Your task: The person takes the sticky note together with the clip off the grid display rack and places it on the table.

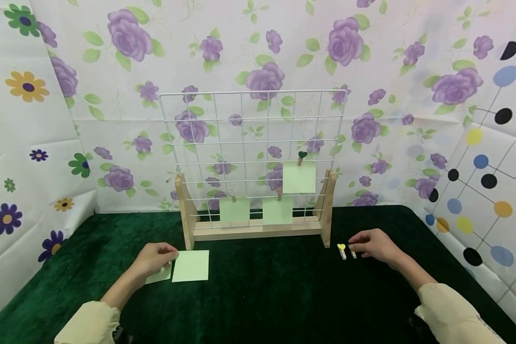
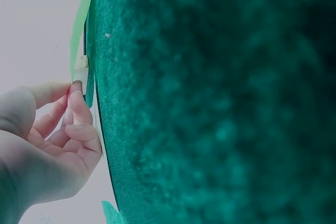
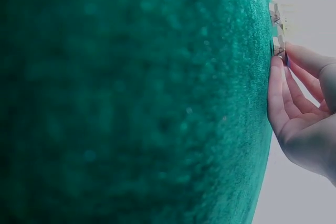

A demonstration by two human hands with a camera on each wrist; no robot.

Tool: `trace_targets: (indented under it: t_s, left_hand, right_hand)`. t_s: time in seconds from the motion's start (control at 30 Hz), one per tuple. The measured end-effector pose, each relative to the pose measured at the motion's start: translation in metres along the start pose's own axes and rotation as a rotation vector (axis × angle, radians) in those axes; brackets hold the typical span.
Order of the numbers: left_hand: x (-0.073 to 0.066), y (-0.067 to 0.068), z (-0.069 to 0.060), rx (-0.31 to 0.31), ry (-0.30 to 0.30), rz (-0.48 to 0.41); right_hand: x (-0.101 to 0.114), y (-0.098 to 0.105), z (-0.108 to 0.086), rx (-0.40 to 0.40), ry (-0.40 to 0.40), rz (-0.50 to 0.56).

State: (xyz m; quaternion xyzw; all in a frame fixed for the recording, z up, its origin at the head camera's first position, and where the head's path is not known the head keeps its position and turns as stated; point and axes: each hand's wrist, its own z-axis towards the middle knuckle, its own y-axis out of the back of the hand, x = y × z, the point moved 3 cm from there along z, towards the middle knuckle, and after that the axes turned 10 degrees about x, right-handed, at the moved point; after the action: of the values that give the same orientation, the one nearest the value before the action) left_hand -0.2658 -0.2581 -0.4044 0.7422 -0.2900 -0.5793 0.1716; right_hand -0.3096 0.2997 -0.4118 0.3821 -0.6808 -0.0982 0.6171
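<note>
- The left hand (image 1: 155, 262) pinches a pale green note (image 1: 191, 266) by its far left corner between thumb and fingertips, in a narrow grip; the note lies just beyond those fingertips, in front of the left foot of the wire rack (image 1: 258, 232).
- The right hand (image 1: 376, 247) pinches a small clip (image 1: 354, 255) between thumb and forefinger, to the right of the rack's right foot; the clip sits at the fingertips.
- A yellow-heart clip (image 1: 342, 252) lies just beside it, between the right hand and the rack's right foot.
- The held note is square, so no long axis stands out; its far edge runs roughly along the rack's base. In the left wrist view it shows as a thin strip, seen nearly edge-on.
- The yellow-heart clip's long axis slants a little, heart end towards the rack's back wall, plain end towards the person; the held clip lies nearly parallel.
- The right fingers cover the held clip's far end.
- The left hand hides much of a second note (image 1: 160, 275), farther left of the rack.
- Both wrist views are partly blurred, and small details of the clips (image 3: 279, 46) are hard to make out.
</note>
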Motion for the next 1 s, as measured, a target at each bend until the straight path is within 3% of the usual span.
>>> trace_targets:
  t_s: [1.0]
  left_hand:
    - [-0.0019,-0.0029,-0.0012,0.0,0.014,0.02]
  right_hand:
    - [0.0022,0.0028,-0.0003,0.001,0.0,-0.021]
